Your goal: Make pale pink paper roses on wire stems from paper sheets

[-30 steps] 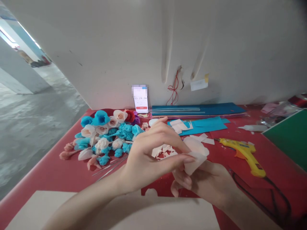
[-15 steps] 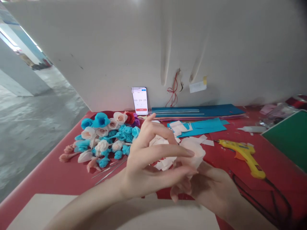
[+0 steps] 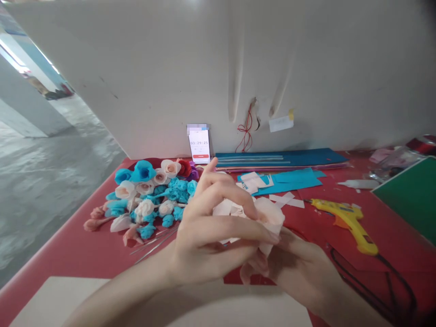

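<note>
Between my two hands is a pale pink paper flower (image 3: pixel 271 212), its petals cupped and facing up. My left hand (image 3: pixel 214 222) pinches a petal from the near side with thumb and fingertips, while its little finger points up. Beneath the flower, my right hand (image 3: pixel 296 263) closes around its base; the fingertips there are partly hidden. Pale paper pieces (image 3: pixel 226 209) lie on the table behind my left hand. Left of that hand is a pile of finished paper flowers (image 3: pixel 150 195) in blue, white, pink, red and purple.
A yellow glue gun (image 3: pixel 350 222) with a black cord lies at right. Blue paper strips (image 3: pixel 289 181) and a dark blue stack (image 3: pixel 306 156) lie at the back. A phone (image 3: pixel 199 145) showing a timer leans on the wall. Wires (image 3: pixel 155 243) lie left; a green board (image 3: pixel 412 200) stands far right.
My left fingers have shifted slightly and curl more over the petal. The flower has tilted and moved a little left and down.
</note>
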`<action>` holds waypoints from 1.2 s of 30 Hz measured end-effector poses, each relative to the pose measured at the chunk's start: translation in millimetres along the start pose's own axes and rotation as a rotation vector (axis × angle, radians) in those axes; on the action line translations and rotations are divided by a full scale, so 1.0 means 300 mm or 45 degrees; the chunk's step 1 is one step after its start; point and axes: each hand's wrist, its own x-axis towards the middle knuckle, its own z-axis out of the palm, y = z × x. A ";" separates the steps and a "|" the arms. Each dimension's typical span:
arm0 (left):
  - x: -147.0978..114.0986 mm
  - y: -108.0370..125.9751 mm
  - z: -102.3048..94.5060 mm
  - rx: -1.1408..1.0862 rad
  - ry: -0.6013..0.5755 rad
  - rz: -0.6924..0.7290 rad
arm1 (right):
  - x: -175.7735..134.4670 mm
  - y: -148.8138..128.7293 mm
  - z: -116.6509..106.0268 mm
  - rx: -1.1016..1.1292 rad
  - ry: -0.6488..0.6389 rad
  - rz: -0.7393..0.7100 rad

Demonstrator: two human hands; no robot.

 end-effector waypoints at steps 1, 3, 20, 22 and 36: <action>0.001 -0.002 0.000 0.012 0.015 0.022 | 0.000 -0.002 0.004 -0.006 0.014 -0.007; 0.003 -0.005 -0.001 0.049 0.033 0.050 | -0.002 -0.006 0.013 -0.020 0.046 -0.021; 0.007 0.004 -0.021 0.302 -0.018 0.149 | -0.045 -0.028 0.078 -0.312 0.410 -0.179; 0.009 0.008 -0.024 0.322 -0.050 0.144 | -0.051 -0.039 0.094 -0.358 0.421 -0.147; 0.025 0.023 -0.033 0.297 -0.229 0.004 | -0.072 -0.065 0.080 -0.938 0.541 -0.211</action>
